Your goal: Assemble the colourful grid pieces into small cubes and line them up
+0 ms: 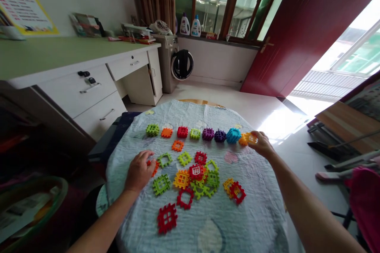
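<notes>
My right hand [263,145] pinches a yellow-orange interlocking tile [253,138] at the right end of a row of stacked tiles. Beside it in that row stands a light blue stack [233,135], then a dark purple stack [220,136]. On the left, my left hand [140,171] has its thumb across an orange tile [154,169], with the fingers curled round its far side; part of that tile is hidden. Close to this hand lie a green frame tile [164,160] and a green window tile [161,184].
Loose red, yellow and green tiles overlap in a pile [204,178] mid-table. A red tile [167,218] lies near me, and a red frame [237,192] to the right. A pale patterned cloth [246,225] covers the table. Beyond stand a desk [89,53] and washing machine [168,63].
</notes>
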Demonstrator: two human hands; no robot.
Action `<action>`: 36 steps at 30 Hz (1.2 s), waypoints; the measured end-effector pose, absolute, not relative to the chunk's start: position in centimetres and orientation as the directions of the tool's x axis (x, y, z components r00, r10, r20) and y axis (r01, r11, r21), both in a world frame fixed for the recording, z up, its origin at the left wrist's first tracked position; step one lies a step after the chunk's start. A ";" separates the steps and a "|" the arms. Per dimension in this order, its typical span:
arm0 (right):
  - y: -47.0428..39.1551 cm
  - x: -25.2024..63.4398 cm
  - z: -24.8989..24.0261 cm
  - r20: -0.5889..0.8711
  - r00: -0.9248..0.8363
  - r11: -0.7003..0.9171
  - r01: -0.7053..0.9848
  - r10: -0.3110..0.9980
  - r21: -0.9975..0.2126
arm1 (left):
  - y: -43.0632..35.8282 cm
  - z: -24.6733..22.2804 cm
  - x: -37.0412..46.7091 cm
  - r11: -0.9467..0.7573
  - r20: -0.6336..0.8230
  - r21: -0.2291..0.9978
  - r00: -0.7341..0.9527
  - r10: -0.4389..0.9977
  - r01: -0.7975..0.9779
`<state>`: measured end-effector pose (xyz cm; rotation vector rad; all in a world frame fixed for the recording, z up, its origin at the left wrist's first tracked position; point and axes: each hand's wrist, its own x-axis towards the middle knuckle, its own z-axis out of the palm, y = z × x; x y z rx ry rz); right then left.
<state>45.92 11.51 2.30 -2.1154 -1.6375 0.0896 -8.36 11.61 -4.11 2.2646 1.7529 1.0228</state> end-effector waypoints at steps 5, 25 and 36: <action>13.5 48.0 1.7 0.117 0.262 -0.209 0.916 0.958 -0.341 | 11.5 -4.0 -8.3 -0.333 0.441 0.440 0.123 0.889 0.834; 14.7 48.4 1.4 0.054 0.165 -0.132 0.914 0.985 -0.384 | 11.3 -3.5 -8.1 -0.314 0.413 0.436 0.122 0.903 0.844; 3.2 41.4 1.3 0.145 0.287 -0.143 0.780 0.947 -0.610 | 11.3 -3.5 -8.1 -0.310 0.405 0.405 0.135 0.904 0.860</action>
